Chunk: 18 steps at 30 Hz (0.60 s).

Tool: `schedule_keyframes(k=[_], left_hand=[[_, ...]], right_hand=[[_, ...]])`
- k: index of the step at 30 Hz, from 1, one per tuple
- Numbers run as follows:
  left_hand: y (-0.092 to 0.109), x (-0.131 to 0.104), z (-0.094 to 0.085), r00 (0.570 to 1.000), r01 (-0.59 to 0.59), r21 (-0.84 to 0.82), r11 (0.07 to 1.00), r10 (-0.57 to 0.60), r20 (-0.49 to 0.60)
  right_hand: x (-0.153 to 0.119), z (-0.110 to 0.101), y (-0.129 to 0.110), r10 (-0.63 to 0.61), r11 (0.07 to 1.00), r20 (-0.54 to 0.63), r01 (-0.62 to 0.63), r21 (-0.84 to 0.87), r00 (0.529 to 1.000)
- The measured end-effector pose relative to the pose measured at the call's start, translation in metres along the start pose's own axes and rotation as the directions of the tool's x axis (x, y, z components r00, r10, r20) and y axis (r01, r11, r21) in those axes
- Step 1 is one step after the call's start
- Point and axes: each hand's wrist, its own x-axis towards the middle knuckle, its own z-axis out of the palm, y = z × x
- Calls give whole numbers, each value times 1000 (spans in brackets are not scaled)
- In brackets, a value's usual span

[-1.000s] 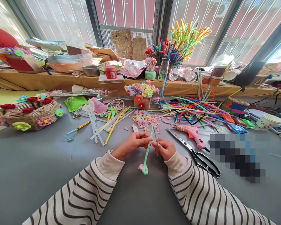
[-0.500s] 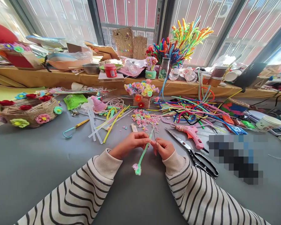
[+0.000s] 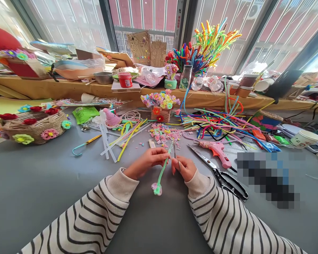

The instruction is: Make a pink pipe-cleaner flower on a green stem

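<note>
My left hand pinches a green fuzzy stem whose lower end carries a small pink and green flower. The stem slants upward past the fingertips. Close beside it, my right hand is closed round small metal scissors, whose blades point up near the stem's upper end. Just beyond both hands lies a heap of pink, green and yellow clippings.
Large black-handled scissors and a pink glue gun lie right of my hands. Clear glue sticks, a hooked tool and a flower-trimmed basket are left. Pipe cleaners and a flower pot stand behind.
The flower end of the stem has swung slightly up and turned, showing more pink. The small scissors have shifted slightly and their blades look more upright and more visible.
</note>
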Motion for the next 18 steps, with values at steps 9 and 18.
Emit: schedule_keyframes(k=[9, 18], left_hand=[[-1, 0, 0, 998, -14, -3, 1000, 15, 61], [-2, 0, 1, 999, 10, -26, 1000, -9, 43]], right_hand=[[-3, 1, 1, -73, 996, 83, 68, 63, 994], [-1, 0, 1, -73, 997, 36, 74, -30, 997]])
